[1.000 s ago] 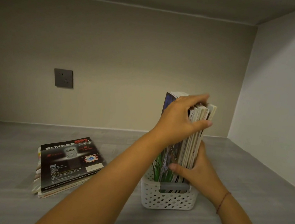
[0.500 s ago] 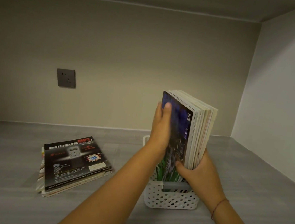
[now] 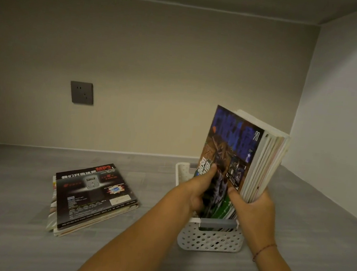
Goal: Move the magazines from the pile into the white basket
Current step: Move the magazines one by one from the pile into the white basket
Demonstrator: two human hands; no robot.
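Left hand has dropped from the top edge to pinch the blue-covered glossy magazine. Right hand clasps the upright paper bundle in the white perforated plastic basket. The flat magazine pile left of both hands remains to be moved.

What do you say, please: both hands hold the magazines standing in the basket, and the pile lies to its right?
No: the head view shows the pile left of the basket. Left hand and right hand do hold the magazines standing.
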